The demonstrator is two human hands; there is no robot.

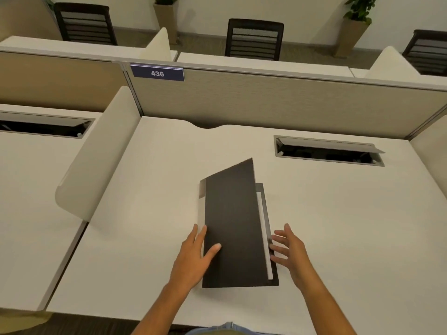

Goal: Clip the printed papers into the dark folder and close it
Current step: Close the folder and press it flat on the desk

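The dark folder (233,226) lies on the white desk (150,213) in front of me, its front cover raised partway over the back cover. A thin white strip of the printed papers (263,238) shows along the right side between the covers. My left hand (196,255) holds the cover's left edge, thumb on top of the dark face and fingers behind it. My right hand (290,250) hovers with spread fingers at the folder's right edge, fingertips close to the papers and the back cover; I cannot tell whether they touch.
An open cable tray (329,151) is sunk into the desk at the back right. A beige partition (266,102) with a blue "436" label (157,73) closes the far side. A curved white divider (96,160) stands at the left. Chairs and potted plants lie beyond.
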